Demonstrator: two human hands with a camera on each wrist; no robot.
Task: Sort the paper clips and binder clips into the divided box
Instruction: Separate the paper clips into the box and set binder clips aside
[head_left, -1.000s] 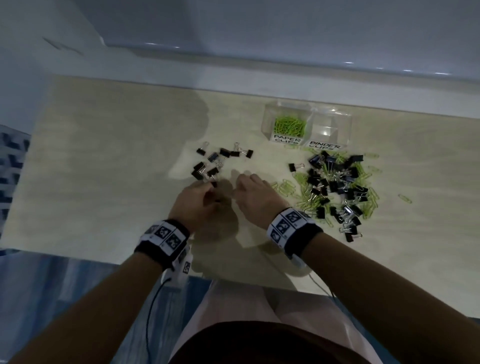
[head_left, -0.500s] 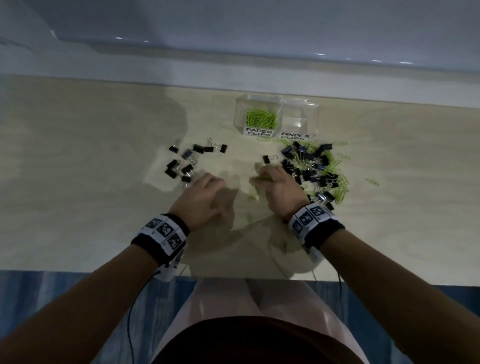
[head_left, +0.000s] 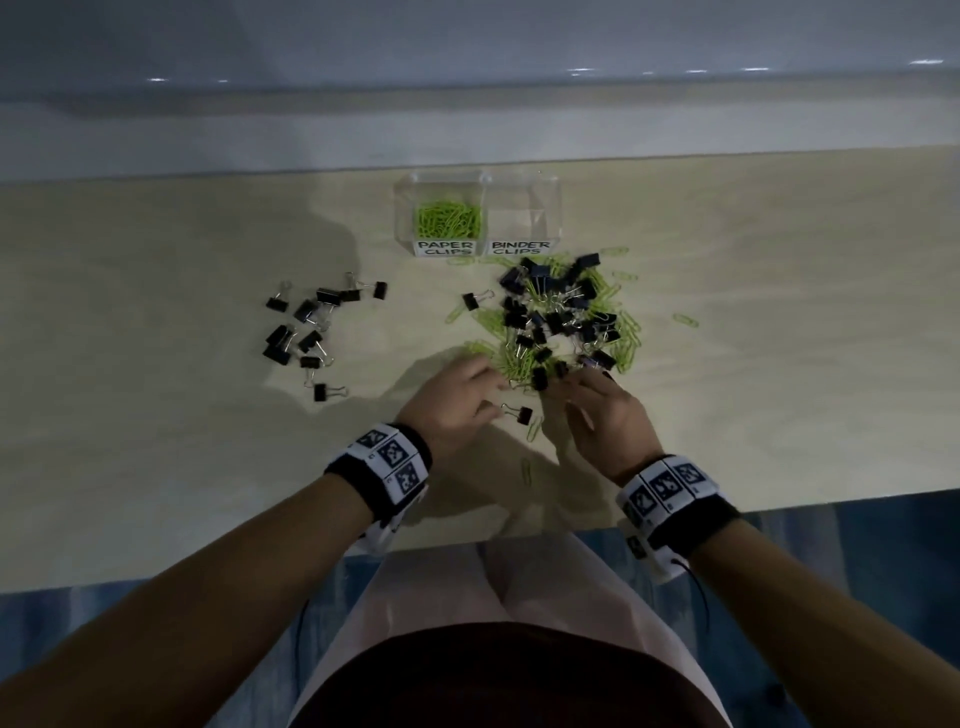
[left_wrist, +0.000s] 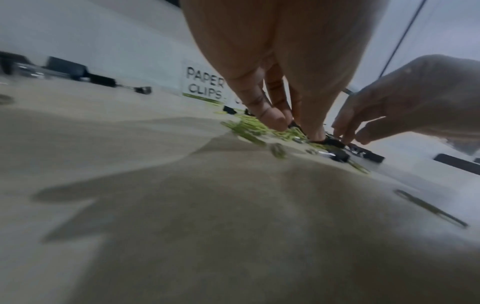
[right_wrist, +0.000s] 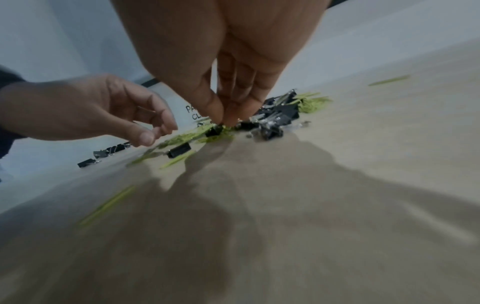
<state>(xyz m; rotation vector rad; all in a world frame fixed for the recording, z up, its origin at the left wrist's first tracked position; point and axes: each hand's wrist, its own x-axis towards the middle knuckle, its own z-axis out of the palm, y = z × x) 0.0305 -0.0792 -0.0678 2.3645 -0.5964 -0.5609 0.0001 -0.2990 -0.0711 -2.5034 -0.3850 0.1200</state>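
A clear divided box (head_left: 550, 182) stands at the back; its "PAPER CLIPS" side holds green paper clips (head_left: 448, 219), and the "BINDER CLIPS" side looks bare. In front lies a mixed pile (head_left: 563, 317) of black binder clips and green paper clips. My left hand (head_left: 493, 395) reaches into the pile's near edge with loosely curled fingers (left_wrist: 275, 121) touching green clips; a single binder clip (head_left: 523, 414) lies by its thumb. My right hand (right_wrist: 226, 121) pinches thumb and fingers together on a black binder clip (right_wrist: 214, 131) at the pile's near edge.
A separate group of black binder clips (head_left: 306, 325) lies to the left on the wooden table (head_left: 156, 415). Stray green paper clips (head_left: 684, 320) lie right of the pile, and one (head_left: 526, 472) lies near the table's front edge.
Both hands have moved right, away from the left group of binder clips, to the near edge of the mixed pile. The right fingers have closed into a pinch.
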